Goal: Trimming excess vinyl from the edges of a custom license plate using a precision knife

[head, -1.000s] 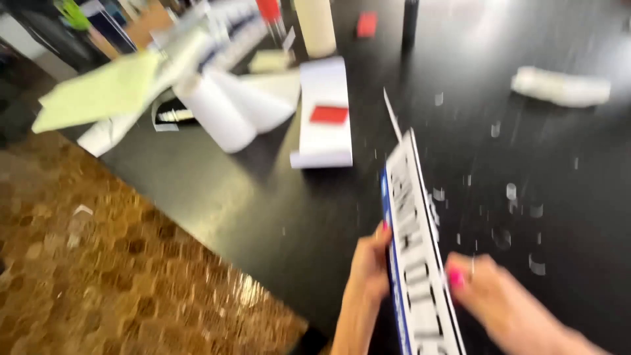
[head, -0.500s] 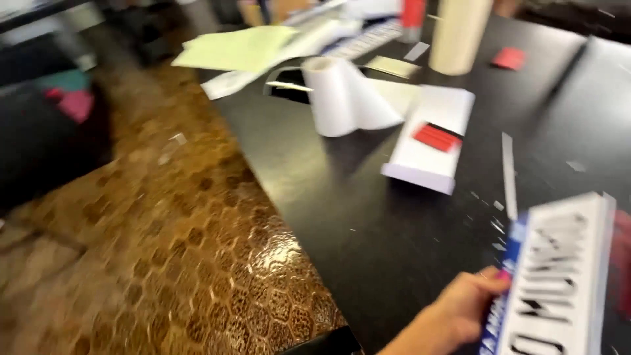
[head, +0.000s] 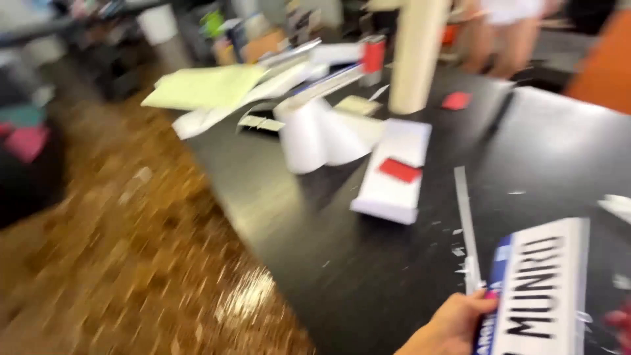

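The long white plate (head: 542, 289) — a flat rectangular sign with bold black letters and a blue strip at its near left end — lies over the black table (head: 315, 217), at the lower right, its bottom end cut by the frame.

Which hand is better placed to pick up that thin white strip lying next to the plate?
Probably the left. The left hand grips the plate's blue edge, right beside the thin white strip. The right hand sits across the plate at the frame's edge.

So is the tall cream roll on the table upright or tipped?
Upright: the cream roll stands on end on the black table.
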